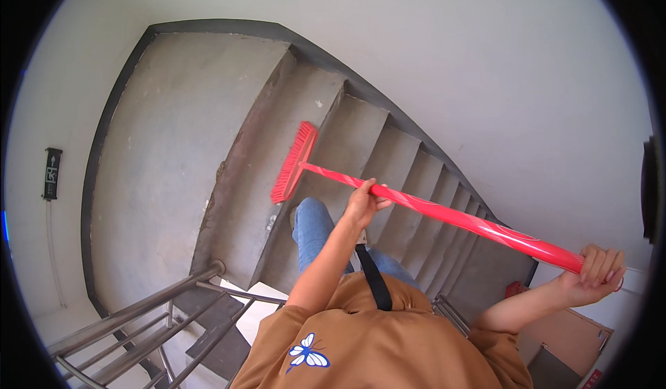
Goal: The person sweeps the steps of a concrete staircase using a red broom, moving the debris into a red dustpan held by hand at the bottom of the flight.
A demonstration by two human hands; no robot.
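A red broom crosses the view, its handle (447, 214) slanting from the stairs up toward me on the right. Near its middle, my left hand (364, 202) grips the handle, with the thumb on top. My right hand (598, 274) is wrapped around the handle's upper end, close to the view's right side. The broom head (295, 162) lies over a concrete step (255, 152) just below the landing, its bristles facing left toward the landing. Whether the bristles press on the step is hard to tell. My jeans-clad leg (315, 225) is just beneath the broom head.
Concrete stairs (398, 155) descend to the right along a white wall (468, 76) with a dark skirting band. The landing (171, 123) spreads to the left. A metal handrail (140, 305) runs along the lower left. On the left wall hangs an exit sign (52, 174).
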